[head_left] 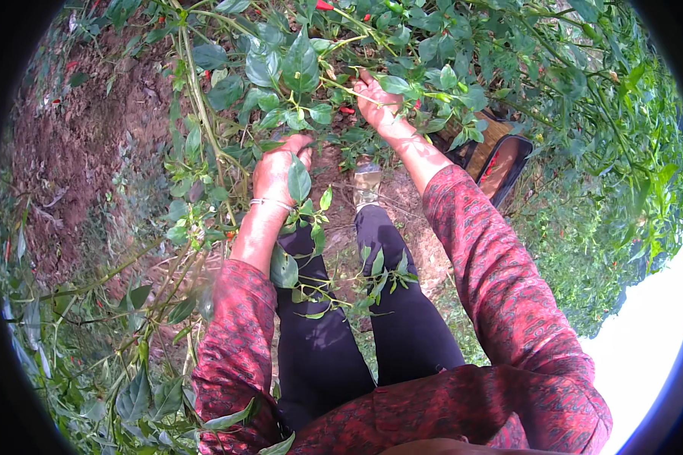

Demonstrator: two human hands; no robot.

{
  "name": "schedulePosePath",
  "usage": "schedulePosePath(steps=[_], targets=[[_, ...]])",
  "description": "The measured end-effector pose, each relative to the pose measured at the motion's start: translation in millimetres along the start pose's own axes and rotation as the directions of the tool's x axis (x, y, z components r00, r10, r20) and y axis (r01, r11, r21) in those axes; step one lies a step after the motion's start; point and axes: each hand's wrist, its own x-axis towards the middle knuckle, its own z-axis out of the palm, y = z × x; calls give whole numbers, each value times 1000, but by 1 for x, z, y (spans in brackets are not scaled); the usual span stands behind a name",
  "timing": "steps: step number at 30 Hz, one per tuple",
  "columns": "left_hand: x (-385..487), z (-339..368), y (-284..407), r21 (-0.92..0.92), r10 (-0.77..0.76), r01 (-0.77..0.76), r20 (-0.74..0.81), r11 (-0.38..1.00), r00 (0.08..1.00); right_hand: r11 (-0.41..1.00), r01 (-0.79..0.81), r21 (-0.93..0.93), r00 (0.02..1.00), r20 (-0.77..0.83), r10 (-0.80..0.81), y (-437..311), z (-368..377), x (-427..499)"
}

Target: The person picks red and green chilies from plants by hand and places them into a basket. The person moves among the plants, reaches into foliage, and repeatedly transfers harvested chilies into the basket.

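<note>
Both my hands reach in among the leafy chili pepper plants. My right hand is up in the foliage with its fingers bent, and a thin green stem crosses in front of it. A ripe red chili hangs just left of that hand. Lower and to the left, my left hand is beside a thick branching stem, its fingertips mostly hidden by leaves and shadow. Whether either hand grips anything is not visible.
A brown container with a dark rim stands right of my right forearm, partly under leaves, with red chilies inside. Leafy twigs cross before my legs. Bare reddish soil lies at left, dense plants at right.
</note>
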Motion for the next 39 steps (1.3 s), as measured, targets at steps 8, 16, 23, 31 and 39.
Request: schedulePosePath(steps=[8,16,23,31,39], targets=[[6,9,-4,-624,-244,285,152,727,958,992,-108,60,983,154,97,-26,-10,13],[23,7,-10,-822,-354,307,138,480,925,493,-612,618,763,626,162,-52,-54,5],[30,3,16,-900,-321,331,236,284,917,211,-765,608,619,785,-17,-82,-101,-3],[32,-3,17,-891,-338,364,265,273,903,466,-634,618,669,740,-70,-83,-100,-7],[28,0,13,-808,-358,266,73,525,931,953,-195,231,857,513,51,-108,-104,-12]])
